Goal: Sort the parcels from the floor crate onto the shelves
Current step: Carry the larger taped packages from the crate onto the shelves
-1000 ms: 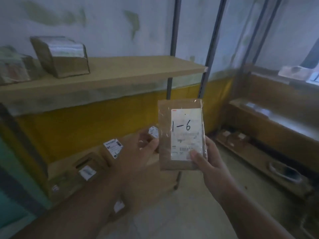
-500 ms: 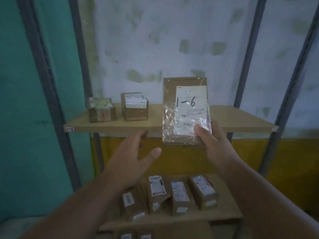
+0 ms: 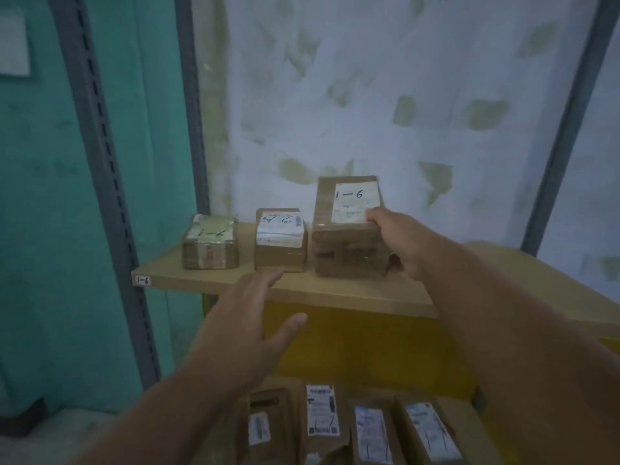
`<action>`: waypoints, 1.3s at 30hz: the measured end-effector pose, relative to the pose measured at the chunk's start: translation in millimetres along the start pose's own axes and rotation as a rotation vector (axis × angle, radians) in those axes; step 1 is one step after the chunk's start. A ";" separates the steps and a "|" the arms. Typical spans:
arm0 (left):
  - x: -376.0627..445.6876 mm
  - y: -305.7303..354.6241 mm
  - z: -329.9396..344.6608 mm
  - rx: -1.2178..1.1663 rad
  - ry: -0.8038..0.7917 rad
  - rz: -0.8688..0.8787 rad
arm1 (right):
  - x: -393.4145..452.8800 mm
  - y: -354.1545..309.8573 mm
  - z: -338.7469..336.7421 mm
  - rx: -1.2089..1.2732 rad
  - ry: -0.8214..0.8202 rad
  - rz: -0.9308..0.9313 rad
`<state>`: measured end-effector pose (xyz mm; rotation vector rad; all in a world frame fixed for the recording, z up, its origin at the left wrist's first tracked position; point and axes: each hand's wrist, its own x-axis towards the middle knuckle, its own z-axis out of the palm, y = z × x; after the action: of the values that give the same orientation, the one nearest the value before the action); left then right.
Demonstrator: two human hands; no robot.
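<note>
Right hand (image 3: 399, 243) grip clamped on 1-6 parcel (image 3: 349, 229), resting on shelf (image 3: 335, 290). Left hand (image 3: 241, 333) fingers spread apart, empty.

Dim, bluish cast, soft blur, wide-angle bending at edges

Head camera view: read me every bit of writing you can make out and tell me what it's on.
"1-6": handwritten on the label of the tall parcel under the right hand.
"1-6": shelf-edge tag on the upper shelf.
"1-6": handwritten on the left parcel.
"1-6", seen upside down: middle parcel.
Printed text and barcodes on these labels, and on the lower-shelf parcels: too blurred to read.
</note>
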<state>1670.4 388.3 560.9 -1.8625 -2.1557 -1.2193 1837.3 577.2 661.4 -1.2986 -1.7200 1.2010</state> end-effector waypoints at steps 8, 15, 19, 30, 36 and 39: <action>8.0 15.1 14.7 0.078 0.082 -0.071 | 26.1 4.2 -12.1 -0.459 0.122 -0.180; -4.5 18.8 17.3 0.146 0.104 -0.130 | -35.2 9.2 -0.8 -0.570 0.272 -0.725; -28.0 5.8 3.3 0.174 0.100 -0.103 | -78.5 16.9 24.8 -0.572 0.258 -0.855; -168.1 -135.7 -134.2 0.346 0.156 -0.282 | -204.9 -2.3 232.1 -0.518 -0.018 -1.028; -260.6 -225.8 -231.3 0.472 0.142 -0.485 | -261.8 -33.7 380.5 -0.371 -0.176 -1.087; -286.6 -269.8 -267.5 0.493 0.130 -0.570 | -276.9 -52.3 441.7 -0.360 -0.249 -1.122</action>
<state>1401.3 8.9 460.6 -0.9873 -2.6785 -0.7148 1504.8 185.8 557.4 -0.1669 -2.3811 0.3897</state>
